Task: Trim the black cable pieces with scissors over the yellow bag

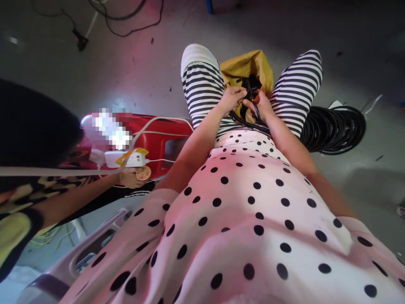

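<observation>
Covering the nearest part of the view, a white top with black dots hung over the person's body, above striped trousers whose knees were spread apart. Beside the body at the lower left stood a grey plastic frame with cut-out gaps.

Over the lap, the two hands worked close together, nearly touching. The right hand was curled around a black cable, clamped on it with the thumb reaching inward. The left hand had its thumb and fingertips drawn together at the same dark bundle; whether they gripped the cable itself I could not make out. The cable lay between the knees, one stretch of it running across the lap just below the hands. Right behind them a yellow bag gaped, with dark pieces inside, too shadowed to name.

Near the right thigh, a thick coil of black cable rested on the floor. To the left stood a red stool, bearing a white power strip and a glowing, blurred object. A co-worker's hand held a round disc beside the strip.

Farther off, dark cords trailed over the grey floor, near a black plug.
</observation>
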{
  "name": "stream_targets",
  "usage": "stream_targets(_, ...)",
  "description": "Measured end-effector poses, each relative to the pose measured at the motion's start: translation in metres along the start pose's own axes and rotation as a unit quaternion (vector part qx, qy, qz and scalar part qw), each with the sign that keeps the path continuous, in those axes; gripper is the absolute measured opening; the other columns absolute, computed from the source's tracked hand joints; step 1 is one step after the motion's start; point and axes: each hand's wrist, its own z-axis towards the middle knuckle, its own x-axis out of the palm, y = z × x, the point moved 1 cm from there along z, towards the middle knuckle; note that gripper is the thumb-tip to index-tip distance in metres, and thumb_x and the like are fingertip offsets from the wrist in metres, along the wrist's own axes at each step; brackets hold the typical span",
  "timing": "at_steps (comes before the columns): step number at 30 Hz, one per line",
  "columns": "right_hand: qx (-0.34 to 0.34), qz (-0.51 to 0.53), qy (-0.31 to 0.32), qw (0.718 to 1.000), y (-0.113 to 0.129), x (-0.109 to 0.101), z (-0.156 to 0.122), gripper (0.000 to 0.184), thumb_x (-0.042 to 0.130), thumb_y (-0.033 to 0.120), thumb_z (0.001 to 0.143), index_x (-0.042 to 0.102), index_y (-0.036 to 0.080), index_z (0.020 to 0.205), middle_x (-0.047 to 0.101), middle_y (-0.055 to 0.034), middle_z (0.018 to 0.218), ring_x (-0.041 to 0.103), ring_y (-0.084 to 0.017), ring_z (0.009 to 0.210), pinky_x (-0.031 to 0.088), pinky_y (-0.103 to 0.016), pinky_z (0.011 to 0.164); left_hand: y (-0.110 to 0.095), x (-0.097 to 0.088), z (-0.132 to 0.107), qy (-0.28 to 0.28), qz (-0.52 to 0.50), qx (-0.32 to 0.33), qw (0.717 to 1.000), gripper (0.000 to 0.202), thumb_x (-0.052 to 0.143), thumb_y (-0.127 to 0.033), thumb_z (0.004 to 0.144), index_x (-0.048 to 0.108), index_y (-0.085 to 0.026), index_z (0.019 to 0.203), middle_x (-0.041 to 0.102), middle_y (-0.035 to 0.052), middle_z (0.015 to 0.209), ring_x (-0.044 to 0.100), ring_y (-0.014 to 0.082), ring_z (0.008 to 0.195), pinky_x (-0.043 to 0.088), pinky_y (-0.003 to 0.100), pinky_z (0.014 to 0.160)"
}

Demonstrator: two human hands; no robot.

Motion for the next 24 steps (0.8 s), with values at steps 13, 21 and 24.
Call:
stream_targets(13, 0.046, -0.008, -0.006, 0.999, 0.000, 0.001, 0.007, 0.108, 0.076, 0.092, 0.071, 0.046, 0.028, 0.152, 0.072, -0.0074, 0.096, 0.076, -0.030, 0.080, 0.066, -0.046, 0.063, 0.002, 0.002, 0.005, -0.015, 0.017, 0.022, 0.999, 0.023, 0.071, -0.037, 0.101, 0.057, -0.020, 0.094, 0.044, -0.0067, 0.059, 0.030, 0.0029, 0.041, 0.017, 0.017, 0.044)
stream_targets(21, 0.052, 0.009, -0.038, 0.998, -0.008, 0.003, 0.013, 0.113, 0.056, 0.105, 0.071, 0.040, 0.029, 0.152, 0.070, -0.0067, 0.091, 0.073, -0.027, 0.076, 0.065, -0.044, 0.063, -0.007, 0.001, -0.005, 0.056, -0.036, -0.016, 0.998, 0.019, 0.045, -0.032, 0.112, 0.061, -0.023, 0.116, 0.057, -0.0016, 0.068, 0.046, 0.0093, 0.056, 0.031, 0.021, 0.053)
stream_targets(24, 0.045, 0.009, -0.048, 0.998, -0.006, 0.001, 0.013, 0.113, 0.044, 0.109, 0.072, 0.040, 0.028, 0.152, 0.070, -0.0073, 0.092, 0.072, -0.026, 0.074, 0.065, -0.041, 0.063, -0.010, -0.001, -0.012, 0.070, -0.062, -0.031, 0.995, 0.026, 0.052, -0.044, 0.111, 0.060, -0.026, 0.127, 0.059, -0.0018, 0.074, 0.057, 0.0116, 0.060, 0.039, 0.022, 0.057)
